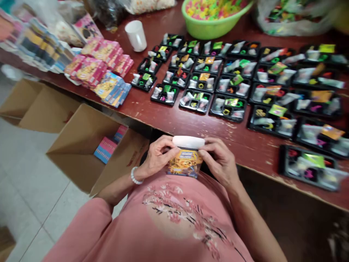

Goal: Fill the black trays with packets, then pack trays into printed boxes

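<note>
Close to my body, just off the table's front edge, both hands hold a small printed box (pixel 184 163) with a yellow and blue picture. Its white top flap (pixel 188 141) stands up at the far side. My left hand (pixel 159 154), with a beaded bracelet on the wrist, pinches the box's left upper corner. On the other corner, my right hand (pixel 219 158) grips with thumb and fingers. A dark strip shows below the flap; what is inside the box is hidden.
Rows of black trays (pixel 229 115) with small packets and coloured rings cover the table (pixel 160 122). Pink boxes (pixel 91 71) and blue boxes (pixel 110 87) are stacked left. Behind are a white mug (pixel 135 36) and a green basin (pixel 212 31). An open carton (pixel 79 156) holding boxes stands below left.
</note>
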The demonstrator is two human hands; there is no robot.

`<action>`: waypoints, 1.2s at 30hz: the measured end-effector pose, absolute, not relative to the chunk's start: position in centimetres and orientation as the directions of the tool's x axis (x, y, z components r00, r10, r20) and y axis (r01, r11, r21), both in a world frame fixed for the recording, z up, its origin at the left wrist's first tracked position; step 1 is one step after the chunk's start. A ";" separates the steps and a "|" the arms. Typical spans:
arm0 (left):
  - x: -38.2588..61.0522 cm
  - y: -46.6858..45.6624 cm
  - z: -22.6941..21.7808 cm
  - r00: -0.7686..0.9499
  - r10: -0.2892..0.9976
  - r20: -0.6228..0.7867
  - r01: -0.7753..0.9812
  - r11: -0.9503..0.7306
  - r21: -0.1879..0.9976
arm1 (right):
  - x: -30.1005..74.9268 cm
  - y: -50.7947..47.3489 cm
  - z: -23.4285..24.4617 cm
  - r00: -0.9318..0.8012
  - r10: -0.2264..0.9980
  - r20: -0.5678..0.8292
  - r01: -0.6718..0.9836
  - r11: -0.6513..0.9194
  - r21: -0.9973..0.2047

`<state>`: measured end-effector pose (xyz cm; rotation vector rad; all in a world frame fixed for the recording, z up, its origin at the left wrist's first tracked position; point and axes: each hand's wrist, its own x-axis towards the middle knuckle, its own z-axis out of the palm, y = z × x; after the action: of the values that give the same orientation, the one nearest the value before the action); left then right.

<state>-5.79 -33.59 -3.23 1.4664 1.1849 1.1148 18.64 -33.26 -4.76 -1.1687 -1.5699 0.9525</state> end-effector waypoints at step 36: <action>-5.7 -30.6 -0.4 0.320 0.943 -0.095 0.254 0.011 0.967 | 18.8 -31.0 -3.0 -0.270 0.956 -0.113 -0.002 -0.118 -0.993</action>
<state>-5.69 -30.55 -0.40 1.4878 1.1526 0.7874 18.84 -30.99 -2.99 -1.1406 -1.3368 1.5071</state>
